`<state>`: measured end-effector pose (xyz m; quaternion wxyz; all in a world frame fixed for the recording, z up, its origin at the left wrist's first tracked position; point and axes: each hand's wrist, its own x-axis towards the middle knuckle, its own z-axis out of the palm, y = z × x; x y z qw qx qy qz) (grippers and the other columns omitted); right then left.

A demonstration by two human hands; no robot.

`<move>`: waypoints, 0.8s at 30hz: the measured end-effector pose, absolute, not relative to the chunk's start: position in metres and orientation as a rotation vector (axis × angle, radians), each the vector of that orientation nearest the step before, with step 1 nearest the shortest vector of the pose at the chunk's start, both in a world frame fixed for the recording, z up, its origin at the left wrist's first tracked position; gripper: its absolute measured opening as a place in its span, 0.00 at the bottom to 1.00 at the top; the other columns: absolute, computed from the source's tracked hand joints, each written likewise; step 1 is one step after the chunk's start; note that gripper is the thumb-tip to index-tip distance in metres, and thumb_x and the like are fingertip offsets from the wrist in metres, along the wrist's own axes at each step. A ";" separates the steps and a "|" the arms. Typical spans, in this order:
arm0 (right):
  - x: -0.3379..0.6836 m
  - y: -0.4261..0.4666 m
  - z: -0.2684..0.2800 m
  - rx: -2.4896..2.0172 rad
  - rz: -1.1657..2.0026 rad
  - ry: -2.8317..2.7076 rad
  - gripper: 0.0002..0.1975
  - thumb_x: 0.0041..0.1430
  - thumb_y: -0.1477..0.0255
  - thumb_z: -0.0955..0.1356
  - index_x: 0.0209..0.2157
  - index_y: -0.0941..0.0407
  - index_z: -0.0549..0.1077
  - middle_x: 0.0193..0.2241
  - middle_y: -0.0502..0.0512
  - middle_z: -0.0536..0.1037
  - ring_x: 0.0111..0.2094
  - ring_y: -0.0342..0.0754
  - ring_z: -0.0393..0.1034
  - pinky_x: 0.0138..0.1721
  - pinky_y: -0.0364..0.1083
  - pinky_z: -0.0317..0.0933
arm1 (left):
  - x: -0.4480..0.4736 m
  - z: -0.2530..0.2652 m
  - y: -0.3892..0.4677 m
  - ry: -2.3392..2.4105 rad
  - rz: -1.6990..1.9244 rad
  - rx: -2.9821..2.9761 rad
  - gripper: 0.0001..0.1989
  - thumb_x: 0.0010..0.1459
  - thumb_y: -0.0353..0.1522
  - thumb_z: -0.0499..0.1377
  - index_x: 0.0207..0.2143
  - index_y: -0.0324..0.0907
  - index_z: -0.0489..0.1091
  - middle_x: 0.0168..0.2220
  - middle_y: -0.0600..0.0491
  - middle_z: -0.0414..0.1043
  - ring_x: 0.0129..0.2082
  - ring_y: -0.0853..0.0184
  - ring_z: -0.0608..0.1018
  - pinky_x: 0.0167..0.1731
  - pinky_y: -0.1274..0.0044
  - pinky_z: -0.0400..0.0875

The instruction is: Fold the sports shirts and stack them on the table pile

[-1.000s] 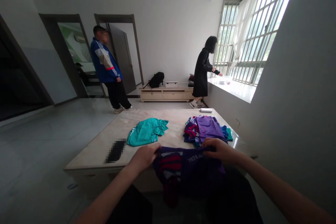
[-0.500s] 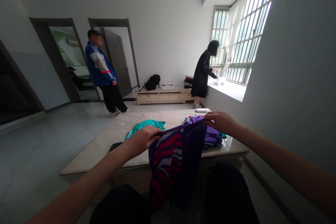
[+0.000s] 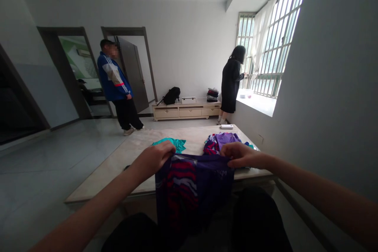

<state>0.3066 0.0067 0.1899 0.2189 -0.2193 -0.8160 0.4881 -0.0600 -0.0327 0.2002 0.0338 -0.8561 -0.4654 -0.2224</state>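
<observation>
A dark purple garment (image 3: 195, 185) with red and grey wavy stripes hangs between my hands, in front of the table's near edge and above my knees. My left hand (image 3: 161, 155) pinches its upper left corner. At the upper right, my right hand (image 3: 243, 155) grips the same edge with thumb and fingers. The lower part of the cloth is dark and hard to make out. Behind my left hand lies a teal garment (image 3: 177, 144) on the table (image 3: 141, 139). A pile of purple and patterned clothes (image 3: 226, 138) lies behind my right hand, partly hidden by it.
A white flat object (image 3: 226, 126) lies on the table's far edge. Beyond stands a low cabinet (image 3: 191, 113) with a black backpack (image 3: 172, 95), a white box and folded clothes. One person (image 3: 115, 78) stands left; another (image 3: 231, 82) stands by the barred window.
The garment has been lowered slightly and moved left, its top edge now nearly level. My right hand came down. The person by the window has raised their hands from the sill.
</observation>
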 end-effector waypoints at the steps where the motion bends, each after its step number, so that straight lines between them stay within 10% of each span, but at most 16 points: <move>1: 0.305 0.002 0.194 -0.606 1.370 -2.336 0.22 0.57 0.56 0.74 0.45 0.57 0.75 0.31 0.48 0.72 0.30 0.41 0.64 0.29 0.40 0.55 | -0.060 0.202 -0.034 -1.424 -0.687 -2.629 0.10 0.64 0.32 0.52 0.39 0.44 0.74 0.41 0.49 0.78 0.39 0.61 0.80 0.40 0.74 0.70; 9: 0.299 -0.029 0.214 -0.912 0.024 -2.850 0.20 0.69 0.58 0.64 0.30 0.54 0.79 0.31 0.53 0.78 0.27 0.44 0.67 0.31 0.45 0.52 | -0.059 0.216 -0.036 -1.520 -0.575 -2.680 0.10 0.61 0.32 0.56 0.41 0.43 0.77 0.43 0.49 0.81 0.41 0.60 0.80 0.43 0.74 0.70; 14: 0.315 -0.007 0.218 -0.979 -0.149 -2.631 0.17 0.70 0.59 0.63 0.39 0.49 0.82 0.56 0.53 0.76 0.30 0.43 0.73 0.33 0.45 0.58 | -0.064 0.219 -0.032 -1.536 -0.551 -2.736 0.12 0.62 0.35 0.58 0.45 0.42 0.78 0.43 0.49 0.82 0.42 0.60 0.81 0.44 0.74 0.70; 21: 0.329 0.024 0.215 -1.195 -0.029 -2.432 0.17 0.64 0.55 0.66 0.37 0.50 0.84 0.30 0.54 0.82 0.29 0.50 0.74 0.33 0.47 0.63 | -0.056 0.224 -0.042 -1.432 -0.519 -2.779 0.12 0.64 0.37 0.58 0.41 0.41 0.79 0.38 0.49 0.81 0.37 0.62 0.80 0.38 0.76 0.68; 24: 0.325 0.025 0.215 -1.060 0.168 -2.412 0.17 0.65 0.57 0.66 0.39 0.51 0.84 0.40 0.56 0.83 0.36 0.51 0.76 0.37 0.47 0.67 | -0.052 0.225 -0.044 -1.426 -0.455 -2.838 0.11 0.64 0.36 0.59 0.40 0.41 0.79 0.37 0.49 0.81 0.35 0.63 0.79 0.37 0.76 0.66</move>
